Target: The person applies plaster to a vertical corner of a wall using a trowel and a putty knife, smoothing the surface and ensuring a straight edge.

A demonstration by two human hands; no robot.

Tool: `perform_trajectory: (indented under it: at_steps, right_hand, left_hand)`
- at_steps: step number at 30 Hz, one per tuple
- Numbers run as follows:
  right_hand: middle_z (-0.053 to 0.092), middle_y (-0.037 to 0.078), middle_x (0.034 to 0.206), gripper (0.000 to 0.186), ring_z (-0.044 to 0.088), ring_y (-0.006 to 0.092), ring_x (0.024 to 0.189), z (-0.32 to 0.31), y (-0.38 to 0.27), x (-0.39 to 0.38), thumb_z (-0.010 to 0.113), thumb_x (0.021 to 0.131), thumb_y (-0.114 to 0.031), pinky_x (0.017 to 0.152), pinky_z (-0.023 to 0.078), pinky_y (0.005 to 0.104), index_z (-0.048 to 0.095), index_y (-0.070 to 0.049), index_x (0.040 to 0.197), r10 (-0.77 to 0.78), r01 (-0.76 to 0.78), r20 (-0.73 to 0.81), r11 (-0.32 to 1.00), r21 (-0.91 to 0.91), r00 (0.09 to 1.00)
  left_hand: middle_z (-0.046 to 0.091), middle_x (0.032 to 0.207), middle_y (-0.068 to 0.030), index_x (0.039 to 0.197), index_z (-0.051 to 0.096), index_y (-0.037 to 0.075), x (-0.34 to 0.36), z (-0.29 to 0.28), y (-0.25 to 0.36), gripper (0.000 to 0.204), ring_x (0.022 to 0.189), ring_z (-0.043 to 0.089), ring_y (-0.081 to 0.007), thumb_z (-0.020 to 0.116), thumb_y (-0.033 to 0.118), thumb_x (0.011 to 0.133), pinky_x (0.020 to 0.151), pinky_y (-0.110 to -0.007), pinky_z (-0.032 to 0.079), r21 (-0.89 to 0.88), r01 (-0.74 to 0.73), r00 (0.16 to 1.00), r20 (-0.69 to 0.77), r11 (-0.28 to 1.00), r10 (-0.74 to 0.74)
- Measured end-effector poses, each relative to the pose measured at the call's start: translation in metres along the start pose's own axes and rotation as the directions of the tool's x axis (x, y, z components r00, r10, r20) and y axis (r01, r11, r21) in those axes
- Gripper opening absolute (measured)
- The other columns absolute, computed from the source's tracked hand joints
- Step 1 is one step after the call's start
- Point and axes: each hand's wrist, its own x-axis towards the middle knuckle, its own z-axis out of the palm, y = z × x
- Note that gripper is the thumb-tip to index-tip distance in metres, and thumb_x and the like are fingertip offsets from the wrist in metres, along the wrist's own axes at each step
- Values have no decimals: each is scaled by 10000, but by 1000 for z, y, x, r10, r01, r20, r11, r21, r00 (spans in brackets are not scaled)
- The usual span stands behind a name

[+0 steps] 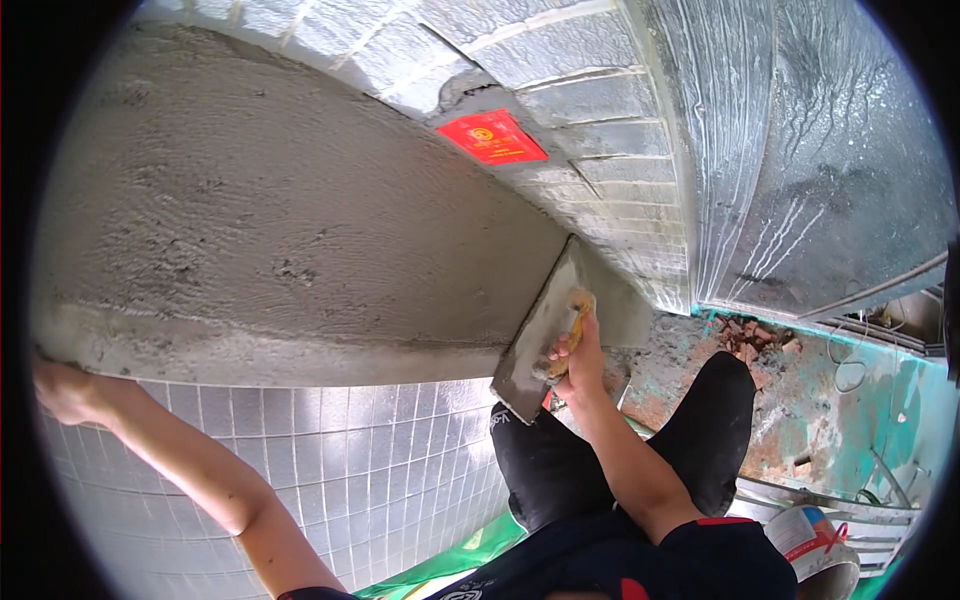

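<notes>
My right hand (577, 358) is wrapped round the yellowish handle of a plastering trowel (545, 327). The trowel's flat rectangular blade lies against the right end of a broad band of wet grey mortar (330, 215). Wavy ridges and a few rough spots mark the mortar's left part, while it looks smoother toward the trowel. At the far left, my left hand (65, 392) is curled closed beside the mortar's near edge. Its fingers are partly lost at the dark rim, so what they hold, if anything, is hidden.
A red card (493, 136) lies by the grey tiled wall (600, 105). Below the mortar runs another tiled face (330, 440). Rubble (757, 338) lies on the stained floor beyond my knees. A bucket (815, 550) stands at lower right, near metal rails; green sheeting (460, 556) is below.
</notes>
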Motion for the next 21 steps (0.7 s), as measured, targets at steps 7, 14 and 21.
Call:
perform_trajectory:
  at_steps: [7,14,21]
  right_hand:
    - [459,2,682,364,418,100,473,88,-1,-80,441,957,-452,458,394,266,397,-252,1257,-21,21,213,1000,1,977]
    - [458,21,777,518,446,98,533,174,-4,-158,410,991,-388,426,406,256,196,-251,1443,-1,104,556,983,-153,831]
    - [439,-35,721,656,388,40,517,159,-9,-219,474,986,-211,446,349,202,77,-200,1508,136,109,910,975,-192,392]
  left_hand:
    - [608,1101,-153,1073,628,-22,-35,2,41,342,926,627,-257,612,234,846,779,-365,570,-384,-31,999,14,923,39]
    - [558,1191,-138,1190,571,27,-61,6,62,398,996,603,-257,534,298,901,834,-354,552,-398,12,998,64,917,15]
    - [529,1178,-158,1202,520,43,-47,-2,53,401,993,580,-279,471,333,930,819,-406,524,-368,64,996,88,927,-34]
